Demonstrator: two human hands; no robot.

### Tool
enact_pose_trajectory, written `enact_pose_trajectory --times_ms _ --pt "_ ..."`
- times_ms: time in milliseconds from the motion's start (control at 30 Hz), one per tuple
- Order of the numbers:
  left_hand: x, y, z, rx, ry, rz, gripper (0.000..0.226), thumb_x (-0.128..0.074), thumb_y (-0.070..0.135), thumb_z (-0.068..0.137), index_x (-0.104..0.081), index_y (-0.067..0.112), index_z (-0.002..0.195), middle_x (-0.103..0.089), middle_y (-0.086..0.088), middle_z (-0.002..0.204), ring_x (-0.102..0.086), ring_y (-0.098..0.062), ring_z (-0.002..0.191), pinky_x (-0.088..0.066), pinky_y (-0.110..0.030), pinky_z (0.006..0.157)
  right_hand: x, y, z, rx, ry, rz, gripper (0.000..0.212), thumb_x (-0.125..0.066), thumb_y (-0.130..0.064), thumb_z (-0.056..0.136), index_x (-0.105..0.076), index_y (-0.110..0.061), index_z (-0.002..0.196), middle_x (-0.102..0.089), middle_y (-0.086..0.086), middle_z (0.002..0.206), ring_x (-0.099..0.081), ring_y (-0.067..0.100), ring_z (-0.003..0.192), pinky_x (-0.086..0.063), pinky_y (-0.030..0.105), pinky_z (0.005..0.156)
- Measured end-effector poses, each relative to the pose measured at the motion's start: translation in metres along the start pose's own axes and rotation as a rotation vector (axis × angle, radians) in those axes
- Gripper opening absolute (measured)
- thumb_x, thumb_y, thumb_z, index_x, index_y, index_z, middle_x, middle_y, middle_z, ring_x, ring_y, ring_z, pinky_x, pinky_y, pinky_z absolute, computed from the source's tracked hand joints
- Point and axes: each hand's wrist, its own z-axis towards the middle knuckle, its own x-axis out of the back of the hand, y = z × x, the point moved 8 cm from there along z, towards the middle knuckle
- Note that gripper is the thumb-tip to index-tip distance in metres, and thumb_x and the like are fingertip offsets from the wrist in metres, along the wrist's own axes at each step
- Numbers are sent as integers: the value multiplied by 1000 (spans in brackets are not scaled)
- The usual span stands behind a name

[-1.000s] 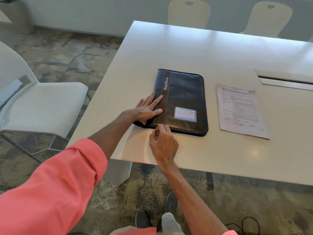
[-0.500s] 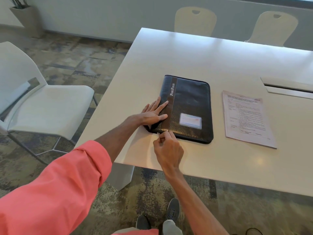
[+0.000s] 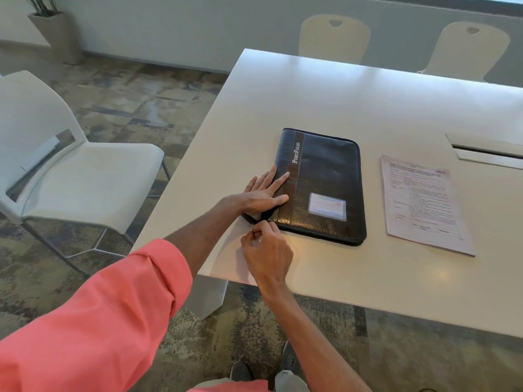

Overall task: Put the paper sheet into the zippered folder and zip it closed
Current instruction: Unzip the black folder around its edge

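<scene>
Resting on one table (image 3: 311, 89): one black zippered portfolio (image 3: 328, 176), one printed sheet (image 3: 424, 205) beside it. Left hand (image 3: 259, 195) presses the portfolio, fingers straight; right hand (image 3: 267, 250) pinches its corner zipper pull (image 3: 252, 228).

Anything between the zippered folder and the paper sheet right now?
Nothing. In the head view only a bare strip of white table separates the folder from the paper sheet, which lies flat to its right, not touching it.

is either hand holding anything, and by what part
The right hand pinches the zipper pull at the near-left corner of the black portfolio folder. The left hand grips nothing; it rests flat on the cover.
</scene>
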Motion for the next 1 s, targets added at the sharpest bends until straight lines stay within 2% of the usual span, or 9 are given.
enact_pose_trajectory --times_ms 100,267,400,467,567,667,833,900,1000 --pt "-2 -1 0 -13 8 -4 73 -35 57 115 11 47 171 35 7 176 25 -17 166 18 -45 134 0 -2 -2 26 -23 -11 15 -74 -32 96 -74 -21 108 -71 -8 104 -70 15 81 -61 33 74" --pt "-3 -2 -1 -28 44 -5 73 -34 58 115 11 47 171 34 6 177 24 -16 166 18 -45 134 8 -4 0 105 2 -81 18 -69 -37 99 -74 -20 100 -70 -6 98 -68 15 79 -60 32 71" --pt "-4 -3 -2 -36 83 -29 75 -31 60 114 14 42 172 30 6 178 21 -14 167 17 -46 134 30 14 8 109 76 -102 25 -65 -41 104 -74 -21 91 -69 -7 88 -63 10 70 -59 32 65" --pt "-5 -4 -2 -33 100 -47 76 -29 60 114 16 37 172 29 6 179 19 -13 167 17 -45 135 50 32 19 66 152 -71 24 -64 -37 105 -73 -21 91 -70 -6 86 -62 9 69 -60 34 65" --pt "-6 -5 -1 -30 115 -43 80 -28 62 114 19 33 171 30 5 178 19 -13 167 17 -45 135 85 62 42 6 248 -74 16 -64 -30 103 -71 -20 92 -70 -5 89 -63 12 76 -60 37 74" --pt "-9 -7 1 -54 121 -26 85 -31 65 112 23 32 170 32 5 177 19 -13 167 19 -46 134 112 94 65 -77 269 -150 7 -71 -25 100 -71 -19 103 -70 -2 102 -63 16 93 -58 41 86" --pt "-12 -6 7 -81 143 -2 88 -33 66 111 24 32 170 35 5 176 20 -11 166 20 -43 133 137 144 98 -277 140 -328 41 -70 -28 98 -64 -14 136 -62 9 134 -56 31 128 -49 51 103" --pt "-14 -2 11 -80 145 6 89 -33 66 111 25 32 169 36 6 175 21 -11 166 20 -40 133 141 155 108 -311 93 -359 48 -69 -29 100 -61 -9 143 -60 14 139 -54 34 132 -49 51 106" --pt "-18 10 19 -86 156 10 89 -32 66 111 25 32 169 37 6 175 22 -9 165 19 -40 134 146 167 120 -329 62 -371 46 -67 -28 101 -62 -5 140 -61 18 136 -55 37 130 -49 50 106"
